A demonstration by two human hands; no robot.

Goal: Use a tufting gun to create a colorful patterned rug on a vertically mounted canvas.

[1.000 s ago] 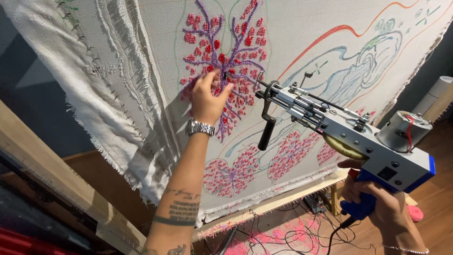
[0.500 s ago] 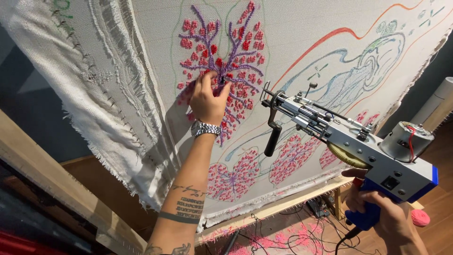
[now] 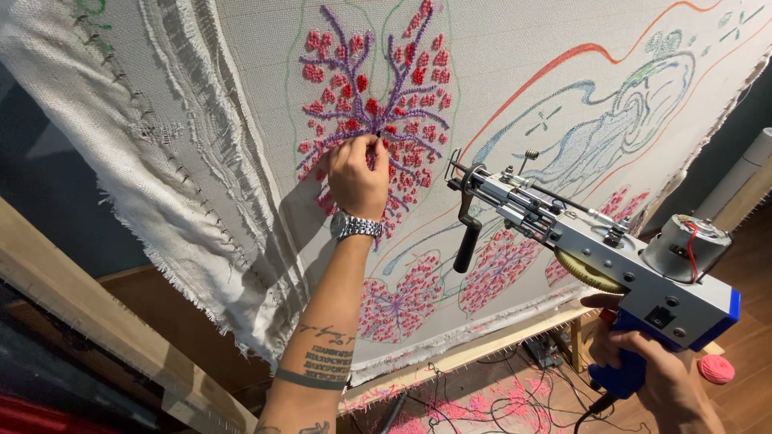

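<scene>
Fingers of my right hand (image 3: 655,378) wrap tight round the blue grip of the tufting gun (image 3: 595,249), closed on it at the lower right; the wrist and part of the palm are cut off by the frame edge, and the fingertips are hidden behind the grip. Above the grip sit the gun's grey metal body, a brass-coloured gear and a round motor with red wires; a black side handle (image 3: 466,241) hangs below the barrel, untouched. The needle end points up and left, near the cloth, though whether its tip touches the weave is hard to make out.

My left hand (image 3: 358,173), with a metal watch (image 3: 356,226) at the wrist and tattoos on the forearm, reaches up to the stretched white backing cloth (image 3: 515,64). Its fingertips are pinched together on a dark bit of yarn at the middle of the purple and red branching motif (image 3: 378,104); what exactly they grip is too small to tell.

Lower on the cloth lie smaller pink tufted patches (image 3: 398,301), partly hidden behind my forearm and the gun. Farther right, thin blue, green and orange outlines mark an unfilled drawing (image 3: 635,112). The cloth's frayed edge (image 3: 185,241) hangs loose over a wooden frame bar (image 3: 112,329). Beyond, on the floor, lie tangled cables, pink yarn scraps (image 3: 482,402) and a pink yarn ball (image 3: 716,368).
</scene>
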